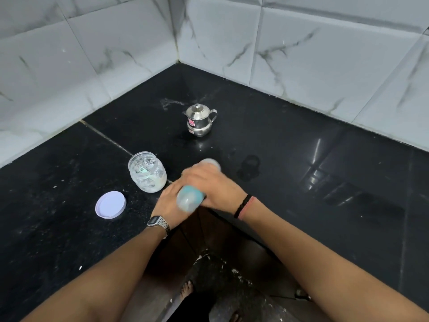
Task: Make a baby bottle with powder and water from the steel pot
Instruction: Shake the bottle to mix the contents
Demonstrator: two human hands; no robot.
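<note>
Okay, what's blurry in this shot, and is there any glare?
Head view: the baby bottle and both hands gripping it, left hand and right hand, are motion-smeared; steel pot and powder jar stay sharp; window-like glare streaks the black counter at right.

Teal-and-clear baby bottle (190, 198) (blurred); clear powder jar (147, 172) left of grip, lilac lid (110, 204) further left; shiny steel pot (200, 120) beyond, pink sticker; black speckled countertop (301, 159); white grey-veined tiles (301, 43).
</note>
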